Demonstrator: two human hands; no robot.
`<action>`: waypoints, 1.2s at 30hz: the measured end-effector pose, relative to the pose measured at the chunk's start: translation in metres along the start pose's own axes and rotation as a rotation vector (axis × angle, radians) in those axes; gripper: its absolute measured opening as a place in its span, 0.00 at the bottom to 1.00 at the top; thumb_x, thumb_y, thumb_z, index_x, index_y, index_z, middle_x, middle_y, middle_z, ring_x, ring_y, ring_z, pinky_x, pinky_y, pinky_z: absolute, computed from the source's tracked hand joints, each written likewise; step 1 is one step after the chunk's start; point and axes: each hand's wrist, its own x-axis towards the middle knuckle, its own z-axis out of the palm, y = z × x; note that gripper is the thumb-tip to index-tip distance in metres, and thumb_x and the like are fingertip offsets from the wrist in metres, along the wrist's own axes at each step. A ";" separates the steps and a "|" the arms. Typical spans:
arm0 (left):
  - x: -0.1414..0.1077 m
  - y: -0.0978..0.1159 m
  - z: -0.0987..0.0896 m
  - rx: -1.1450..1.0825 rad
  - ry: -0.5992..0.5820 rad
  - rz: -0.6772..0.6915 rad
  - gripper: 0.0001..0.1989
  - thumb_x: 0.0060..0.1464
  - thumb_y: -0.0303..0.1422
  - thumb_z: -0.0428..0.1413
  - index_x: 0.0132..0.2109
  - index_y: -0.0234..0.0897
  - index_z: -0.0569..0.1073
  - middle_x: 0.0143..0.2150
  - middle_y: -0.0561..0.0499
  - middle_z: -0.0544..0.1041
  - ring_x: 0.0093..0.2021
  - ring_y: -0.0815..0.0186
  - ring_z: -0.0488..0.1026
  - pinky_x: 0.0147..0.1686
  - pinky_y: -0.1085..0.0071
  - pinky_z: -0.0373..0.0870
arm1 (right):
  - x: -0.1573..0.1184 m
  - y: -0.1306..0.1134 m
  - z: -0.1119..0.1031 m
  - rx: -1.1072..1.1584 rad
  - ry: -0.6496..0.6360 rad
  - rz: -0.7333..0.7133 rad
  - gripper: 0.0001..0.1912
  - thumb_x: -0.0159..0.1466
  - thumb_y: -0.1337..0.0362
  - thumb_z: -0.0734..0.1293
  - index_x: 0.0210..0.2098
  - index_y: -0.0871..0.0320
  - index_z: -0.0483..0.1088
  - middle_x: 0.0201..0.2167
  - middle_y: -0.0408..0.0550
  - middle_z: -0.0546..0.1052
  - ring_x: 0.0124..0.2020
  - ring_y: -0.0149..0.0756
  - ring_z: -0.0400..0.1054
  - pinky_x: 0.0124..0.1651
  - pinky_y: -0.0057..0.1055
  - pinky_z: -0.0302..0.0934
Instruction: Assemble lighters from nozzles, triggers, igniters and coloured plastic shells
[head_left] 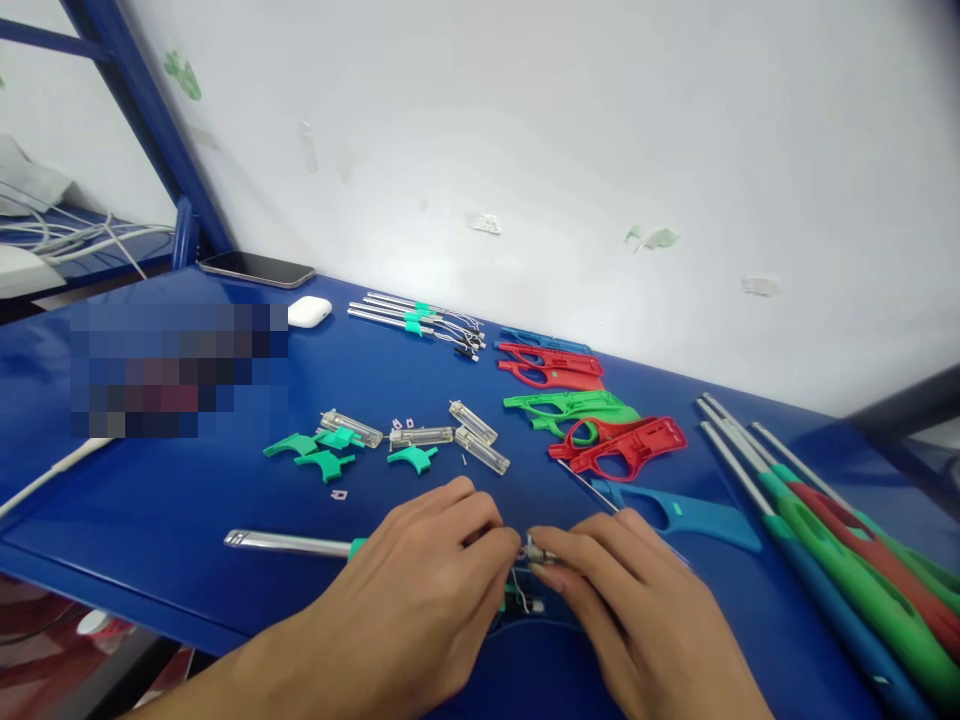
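Observation:
My right hand (pixel 637 590) pinches a small light-grey fitting (pixel 534 550), mostly hidden by the fingers. The fingertips of my left hand (pixel 442 570) are pressed together right at its left side; what they grip is too small to tell. Below the hands lies a blue lighter handle half (pixel 536 627), partly covered. A thin white wire and a black piece (pixel 517 602) show over it. A metal lighter tube (pixel 292 541) with a green collar runs leftward from under my left hand. Just beyond are green triggers (pixel 325 464) and clear fuel tanks (pixel 482 450).
Coloured handle halves (pixel 630 447) lie right of centre, with a blue half (pixel 697 518) near my right hand. Assembled lighters (pixel 832 560) line the right side. Wired metal tubes (pixel 394 318), a white earbud case (pixel 310 312) and a phone (pixel 259 268) are at the back by the wall.

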 end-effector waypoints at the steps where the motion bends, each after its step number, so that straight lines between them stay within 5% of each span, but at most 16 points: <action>1: 0.000 0.000 -0.001 -0.002 -0.006 -0.008 0.12 0.71 0.23 0.50 0.37 0.36 0.71 0.38 0.49 0.77 0.37 0.62 0.73 0.42 0.60 0.75 | 0.000 0.000 0.000 -0.005 0.004 0.010 0.22 0.82 0.56 0.53 0.47 0.51 0.78 0.32 0.44 0.80 0.29 0.35 0.75 0.35 0.31 0.73; 15: -0.001 0.003 -0.006 0.047 -0.086 -0.019 0.11 0.65 0.19 0.50 0.42 0.38 0.72 0.42 0.48 0.78 0.39 0.57 0.74 0.40 0.60 0.77 | -0.009 0.006 -0.001 0.043 -0.021 0.041 0.20 0.80 0.57 0.57 0.46 0.49 0.81 0.37 0.47 0.79 0.32 0.36 0.77 0.34 0.32 0.76; 26: -0.003 0.003 -0.005 0.052 -0.114 0.003 0.12 0.65 0.19 0.51 0.47 0.40 0.72 0.42 0.48 0.76 0.40 0.58 0.73 0.41 0.63 0.75 | -0.009 0.004 -0.005 0.116 -0.034 0.035 0.19 0.80 0.56 0.58 0.46 0.50 0.81 0.32 0.45 0.75 0.27 0.32 0.73 0.28 0.26 0.71; 36: -0.006 0.004 -0.009 0.118 -0.139 0.038 0.16 0.61 0.15 0.51 0.49 0.40 0.71 0.43 0.50 0.77 0.40 0.57 0.74 0.43 0.59 0.76 | -0.014 0.005 -0.007 0.212 0.018 0.031 0.14 0.79 0.61 0.62 0.45 0.48 0.81 0.37 0.42 0.81 0.35 0.31 0.78 0.39 0.26 0.75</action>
